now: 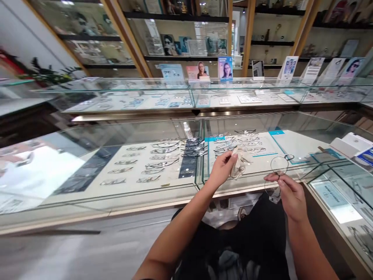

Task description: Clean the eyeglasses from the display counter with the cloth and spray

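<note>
The round, thin-rimmed glasses (279, 166) are in my right hand (293, 196), just past the near edge of the bench (151, 202). The fingers of that hand pinch them near the bridge, thumb against forefinger, so one lens stands upright above my grip and the other sits below, partly hidden. My left hand (222, 168) is near, to the left, its fingers pinching a crumpled cream cloth (239, 166) that droops over the glass top; whether its lower end touches the glass I cannot tell. Cloth and glasses are apart.

Under the glass, rows of spectacle frames (163, 157) lie on pale and dark panels, most of them to the left of my hands. A white spray bottle (187, 130) stands behind those rows. To the right is a white tray (300, 146) with blue edging, and beyond it some boxes (354, 144) at the corner. A lower glass case (335, 202) runs along by my right forearm.

Across from me, a second showcase (163, 90) carries upright display cards (201, 72) on its top. Behind it rise shelves (188, 58) with pictures and small ornaments.
</note>
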### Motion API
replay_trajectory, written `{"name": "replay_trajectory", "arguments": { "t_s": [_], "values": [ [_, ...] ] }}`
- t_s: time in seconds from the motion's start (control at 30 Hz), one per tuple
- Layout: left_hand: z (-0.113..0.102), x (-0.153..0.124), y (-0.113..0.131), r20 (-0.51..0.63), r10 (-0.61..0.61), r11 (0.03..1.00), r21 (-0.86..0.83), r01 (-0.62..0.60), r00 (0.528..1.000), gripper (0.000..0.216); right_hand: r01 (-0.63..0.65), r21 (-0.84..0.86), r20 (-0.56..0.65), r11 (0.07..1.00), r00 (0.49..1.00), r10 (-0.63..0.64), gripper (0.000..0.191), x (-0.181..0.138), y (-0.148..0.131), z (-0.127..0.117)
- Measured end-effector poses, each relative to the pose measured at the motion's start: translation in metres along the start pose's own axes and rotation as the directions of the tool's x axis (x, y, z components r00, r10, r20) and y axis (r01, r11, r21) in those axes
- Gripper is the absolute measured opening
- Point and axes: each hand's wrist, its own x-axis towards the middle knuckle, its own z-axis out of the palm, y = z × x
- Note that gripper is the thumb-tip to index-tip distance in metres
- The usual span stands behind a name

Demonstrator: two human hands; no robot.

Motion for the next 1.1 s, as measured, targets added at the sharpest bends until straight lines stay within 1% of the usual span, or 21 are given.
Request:
{"name": "replay_trajectory", "arguments": {
  "t_s": [0.07,0.17,0.27,0.4,0.5,0.6,0.7,0.77,0.83,0.9,1.0,1.03,1.1],
  "values": [
    [-0.019,-0.016,0.006,-0.058,-0.025,0.999,-0.024,0.024,0.998,0.055,-0.012,0.042,0.080,0.999,0.997,0.008,0.021,0.010,0.003,0.022],
    [-0.035,-0.032,0.010,-0.126,-0.076,0.992,-0.113,0.062,0.989,0.053,-0.041,0.083,0.179,0.996,0.984,0.025,0.022,0.022,0.007,0.049],
    [-0.038,-0.037,0.008,-0.142,-0.123,0.973,-0.213,0.091,0.982,0.053,-0.083,0.126,0.261,0.988,0.964,0.048,0.024,0.029,0.010,0.068],
    [-0.032,-0.036,0.001,-0.166,-0.155,0.950,-0.295,0.101,0.974,0.059,-0.126,0.190,0.361,0.974,0.931,0.050,0.027,0.032,0.009,0.083],
    [-0.028,-0.036,-0.002,-0.199,-0.181,0.932,-0.348,0.103,0.963,0.061,-0.139,0.166,0.389,0.976,0.919,0.065,0.029,0.032,0.008,0.089],
    [-0.026,-0.038,-0.003,-0.205,-0.207,0.920,-0.374,0.119,0.957,0.059,-0.150,0.132,0.365,0.980,0.926,0.092,0.030,0.031,0.010,0.090],
    [-0.028,-0.040,-0.003,-0.200,-0.279,0.867,-0.472,0.157,0.939,0.051,-0.164,0.114,0.338,0.980,0.934,0.117,0.033,0.028,0.013,0.090],
    [-0.029,-0.042,-0.002,-0.173,-0.328,0.805,-0.566,0.179,0.929,0.046,-0.174,0.117,0.335,0.978,0.934,0.126,0.034,0.026,0.015,0.089],
    [-0.029,-0.045,0.000,-0.142,-0.351,0.752,-0.632,0.188,0.926,0.045,-0.185,0.130,0.336,0.974,0.933,0.132,0.033,0.022,0.015,0.089],
    [-0.028,-0.048,0.004,-0.102,-0.358,0.709,-0.677,0.199,0.928,0.048,-0.192,0.154,0.341,0.969,0.931,0.131,0.031,0.019,0.016,0.088],
    [-0.025,-0.053,0.011,-0.003,-0.348,0.649,-0.722,0.239,0.937,0.054,-0.196,0.202,0.351,0.960,0.929,0.116,0.030,0.017,0.016,0.087],
    [-0.024,-0.055,0.014,0.017,-0.343,0.633,-0.734,0.245,0.939,0.057,-0.198,0.212,0.352,0.957,0.929,0.114,0.030,0.016,0.016,0.087],
    [-0.021,-0.058,0.017,-0.001,-0.335,0.634,-0.740,0.225,0.942,0.062,-0.199,0.225,0.340,0.954,0.933,0.115,0.029,0.017,0.015,0.087]
  ]
}}
